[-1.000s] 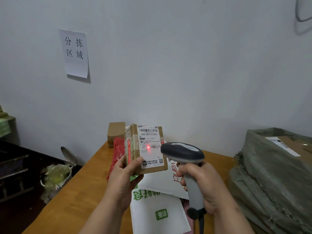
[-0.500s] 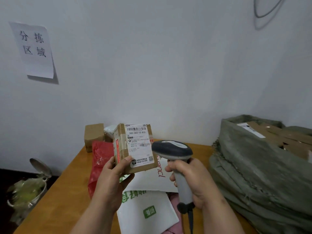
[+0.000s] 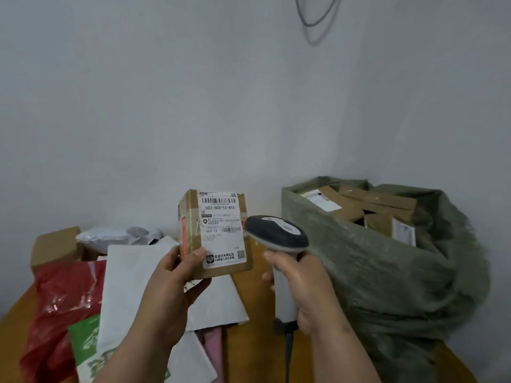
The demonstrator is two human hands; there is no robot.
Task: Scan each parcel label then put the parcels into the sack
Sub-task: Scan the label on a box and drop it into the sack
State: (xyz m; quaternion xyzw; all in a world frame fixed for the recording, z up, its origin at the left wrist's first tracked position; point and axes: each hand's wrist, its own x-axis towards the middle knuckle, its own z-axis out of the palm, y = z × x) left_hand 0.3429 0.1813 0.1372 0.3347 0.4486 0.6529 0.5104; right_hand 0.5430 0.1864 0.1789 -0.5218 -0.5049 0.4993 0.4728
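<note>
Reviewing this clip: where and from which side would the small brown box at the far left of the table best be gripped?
Judging by its pose, grip the small brown box across its two upright side faces, coming down from above. Its top face is bare and open to reach. The red bag lies against its front and the white soft parcel sits at its right, so a low approach from either side looks crowded.

I see two bare forearms entering from the lower edge of the head view. My left hand (image 3: pixel 168 294) and right hand (image 3: pixel 304 288) carry no gloves, rings or watch. No sleeve reaches either wrist; both forearms are uncovered up to the frame edge. Fingernails on the left thumb are short and unpainted. No markings or straps are visible behind either hand.
</note>
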